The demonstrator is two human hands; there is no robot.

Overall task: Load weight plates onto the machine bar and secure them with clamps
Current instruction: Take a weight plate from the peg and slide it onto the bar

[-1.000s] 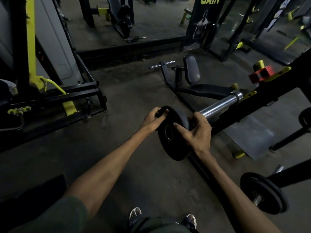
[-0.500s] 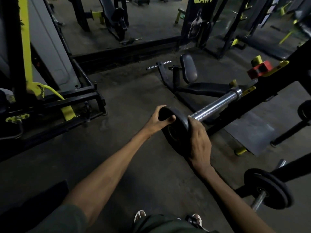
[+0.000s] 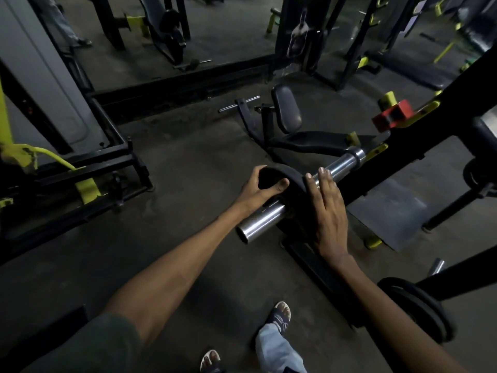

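**Plate threaded but not seated**

Your left hand (image 3: pixel 258 192) curls round the upper rim of the weight plate (image 3: pixel 291 181), thumb on the near face. Your right hand (image 3: pixel 326 211) lies flat against the plate's right side, fingers straight and pointing up the bar (image 3: pixel 261 220), pressing rather than gripping. The plate is already threaded on: the chrome end juts out toward you, just below your left thumb, and the rest of the sleeve runs on beyond your right fingertips to the collar (image 3: pixel 356 157).

The risk, in my judgement, is pushing unevenly: if the flat hand drives one side ahead, the plate could tilt and bind on the sleeve. Your right fingertips also lie ahead of the plate (a pinch waits at the collar). No clamp is in view near either hand, so an unsecured plate may slide back.
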